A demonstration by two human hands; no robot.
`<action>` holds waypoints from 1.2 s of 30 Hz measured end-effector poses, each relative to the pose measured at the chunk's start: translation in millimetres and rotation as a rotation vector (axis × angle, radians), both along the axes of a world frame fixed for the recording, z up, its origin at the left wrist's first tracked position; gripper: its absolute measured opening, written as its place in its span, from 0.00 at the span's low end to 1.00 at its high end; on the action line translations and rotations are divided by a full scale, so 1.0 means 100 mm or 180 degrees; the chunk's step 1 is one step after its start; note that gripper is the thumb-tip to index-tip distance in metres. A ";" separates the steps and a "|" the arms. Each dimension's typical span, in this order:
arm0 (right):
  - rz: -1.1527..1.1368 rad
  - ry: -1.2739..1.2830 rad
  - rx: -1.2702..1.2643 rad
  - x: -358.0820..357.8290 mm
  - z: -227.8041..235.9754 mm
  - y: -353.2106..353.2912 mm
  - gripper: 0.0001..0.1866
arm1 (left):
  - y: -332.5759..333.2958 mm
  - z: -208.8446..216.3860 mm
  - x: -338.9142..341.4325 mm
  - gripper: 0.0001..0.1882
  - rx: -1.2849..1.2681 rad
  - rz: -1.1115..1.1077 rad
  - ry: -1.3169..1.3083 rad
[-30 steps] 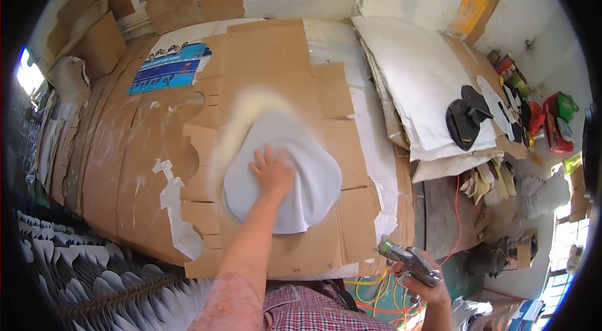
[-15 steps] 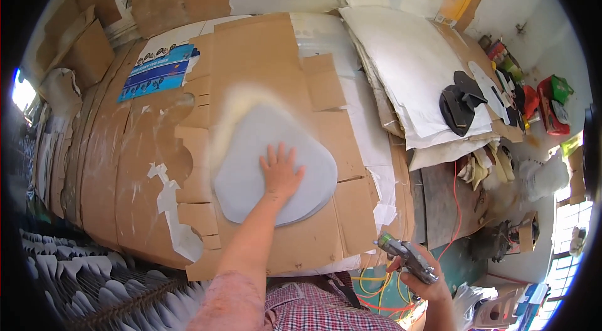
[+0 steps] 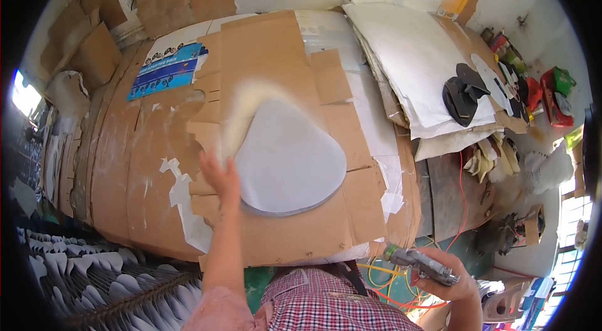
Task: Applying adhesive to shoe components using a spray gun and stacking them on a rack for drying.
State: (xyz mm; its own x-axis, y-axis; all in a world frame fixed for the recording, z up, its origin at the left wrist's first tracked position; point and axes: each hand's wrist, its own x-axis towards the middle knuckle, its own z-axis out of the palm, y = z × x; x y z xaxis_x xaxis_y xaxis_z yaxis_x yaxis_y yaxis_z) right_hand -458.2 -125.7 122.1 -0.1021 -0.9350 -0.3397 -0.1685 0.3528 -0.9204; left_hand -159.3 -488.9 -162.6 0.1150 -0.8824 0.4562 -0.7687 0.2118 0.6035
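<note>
Before us, the flat piece (image 3: 291,158) lies on the cardboard (image 3: 266,42). Our left hand (image 3: 221,177) is just left of it; our right hand (image 3: 456,278), around the spray gun (image 3: 419,262), is near right. We see stacked sheets (image 3: 407,58) far right, a printed sheet (image 3: 166,71) far left and rows of thin pieces (image 3: 113,281) near left.

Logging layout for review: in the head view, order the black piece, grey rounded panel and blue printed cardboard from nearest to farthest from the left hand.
1. Grey rounded panel, just right of the left hand
2. Blue printed cardboard, ahead and left
3. Black piece, on the white stack, right
</note>
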 end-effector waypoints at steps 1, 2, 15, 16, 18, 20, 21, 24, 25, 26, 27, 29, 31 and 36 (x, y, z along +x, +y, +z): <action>-0.0007 -0.0011 -0.0006 0.05 0.03 0.00 0.26 | 0.12 0.12 0.24 0.31 0.0030 0.0152 0.0011; -0.0141 0.0049 -0.0192 0.09 0.04 0.01 0.27 | 0.26 0.22 0.42 0.31 0.0102 0.0193 0.0025; -0.0154 -0.0164 -0.0480 0.47 0.14 0.27 0.31 | 1.21 0.20 1.31 0.30 0.0458 0.0426 0.0376; -0.0205 0.0047 -0.0571 0.42 0.06 0.30 0.32 | 1.21 0.24 1.26 0.30 0.0445 0.0428 0.0387; -0.0474 0.0083 -0.0556 0.49 0.23 0.22 0.30 | 1.25 0.28 1.21 0.29 0.0487 0.0340 0.0402; -0.0957 0.0167 -0.0541 0.50 0.28 0.25 0.30 | 1.29 0.30 1.25 0.28 0.0474 0.0292 0.0496; -0.0976 0.0180 -0.0537 0.49 0.30 0.31 0.30 | 1.31 0.29 1.27 0.28 0.0461 0.0239 0.0592; -0.1217 0.0595 -0.0312 0.43 0.38 0.50 0.28 | 1.35 0.19 1.44 0.28 0.0510 0.0379 0.0502; -0.1225 0.0609 -0.0317 0.42 0.38 0.57 0.28 | 1.34 0.15 1.48 0.28 0.0509 0.0370 0.0516; -0.1013 0.0667 -0.0235 0.42 0.38 0.65 0.28 | 1.34 0.14 1.51 0.27 0.0463 0.0366 0.0565; -0.0796 0.0723 -0.0153 0.42 0.38 0.72 0.28 | 1.34 0.13 1.53 0.26 0.0415 0.0368 0.0614; -0.0651 0.0546 -0.0071 0.45 0.37 0.75 0.28 | 1.34 0.14 1.50 0.25 0.0449 0.0349 0.0657; -0.0410 -0.0144 -0.0256 0.60 0.36 0.57 0.28 | 1.35 0.14 1.46 0.24 0.0495 0.0357 0.0687; -0.0593 -0.0028 -0.0943 0.79 0.27 0.11 0.30 | 1.43 0.24 1.31 0.24 0.0639 0.0342 0.0839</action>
State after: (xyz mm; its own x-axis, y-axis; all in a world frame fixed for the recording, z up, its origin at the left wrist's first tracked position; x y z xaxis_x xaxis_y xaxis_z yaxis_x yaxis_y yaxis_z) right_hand -379.4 -114.4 148.8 -0.2784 -0.9587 -0.0579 -0.1178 0.0939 -0.9886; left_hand -28.7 -346.2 -138.7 0.3028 -0.9280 0.2169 -0.5923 -0.0050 0.8057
